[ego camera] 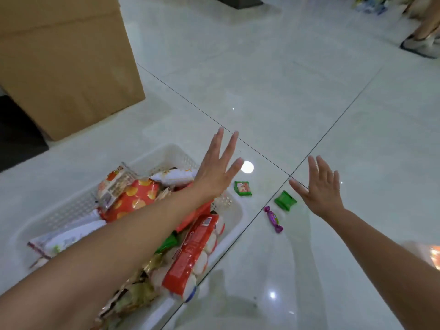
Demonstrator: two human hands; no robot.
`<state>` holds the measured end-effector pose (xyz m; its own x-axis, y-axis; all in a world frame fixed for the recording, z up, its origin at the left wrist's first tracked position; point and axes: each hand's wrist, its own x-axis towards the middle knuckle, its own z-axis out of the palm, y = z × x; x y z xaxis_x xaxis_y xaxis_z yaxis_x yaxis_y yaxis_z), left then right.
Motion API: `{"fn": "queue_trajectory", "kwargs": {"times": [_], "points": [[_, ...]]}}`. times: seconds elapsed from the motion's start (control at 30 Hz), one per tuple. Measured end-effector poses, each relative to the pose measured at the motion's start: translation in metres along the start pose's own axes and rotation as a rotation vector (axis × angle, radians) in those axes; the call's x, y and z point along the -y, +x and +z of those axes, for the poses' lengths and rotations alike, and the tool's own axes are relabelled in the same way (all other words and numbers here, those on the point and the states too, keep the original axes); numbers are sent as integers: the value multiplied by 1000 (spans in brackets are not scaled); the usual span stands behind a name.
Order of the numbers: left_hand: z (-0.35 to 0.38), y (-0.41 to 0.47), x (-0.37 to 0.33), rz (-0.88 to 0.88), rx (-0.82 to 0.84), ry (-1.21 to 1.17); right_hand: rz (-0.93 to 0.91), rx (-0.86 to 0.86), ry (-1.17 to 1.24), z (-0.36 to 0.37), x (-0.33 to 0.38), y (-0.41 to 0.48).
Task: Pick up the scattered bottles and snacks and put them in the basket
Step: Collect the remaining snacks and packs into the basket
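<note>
Both my hands hover empty, fingers spread: left hand (pixel 214 172) above the white plastic basket (pixel 234 216) full of snack packets, right hand (pixel 320 186) over the glossy floor (pixel 285 79). Between them lie two green wrapped snacks (pixel 242 188) (pixel 285 200) and a purple twisted candy (pixel 273 219).

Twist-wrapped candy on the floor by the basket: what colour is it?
Purple, with a small lighter patch at its middle; the twist-wrapped candy shows in the head view.
</note>
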<state>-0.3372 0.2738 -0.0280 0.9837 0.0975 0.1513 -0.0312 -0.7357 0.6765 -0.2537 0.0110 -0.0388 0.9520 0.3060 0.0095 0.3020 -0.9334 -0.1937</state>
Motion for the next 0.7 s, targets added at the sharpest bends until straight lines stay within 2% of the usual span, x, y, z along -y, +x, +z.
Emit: {"fn": "queue_trajectory", "kwargs": {"times": [0.17, 0.3, 0.37, 0.47, 0.7], "points": [[49, 35, -1, 23, 168, 77, 9, 91, -39, 28, -40, -18], [56, 56, 29, -84, 226, 273, 39, 208, -21, 62, -53, -39], [54, 58, 45, -181, 267, 407, 59, 265, -8, 79, -52, -42], [54, 61, 56, -206, 346, 576, 53, 331, -6, 98, -45, -31], [49, 62, 58, -250, 535, 651, 58, 358, 61, 128, -23, -16]]}}
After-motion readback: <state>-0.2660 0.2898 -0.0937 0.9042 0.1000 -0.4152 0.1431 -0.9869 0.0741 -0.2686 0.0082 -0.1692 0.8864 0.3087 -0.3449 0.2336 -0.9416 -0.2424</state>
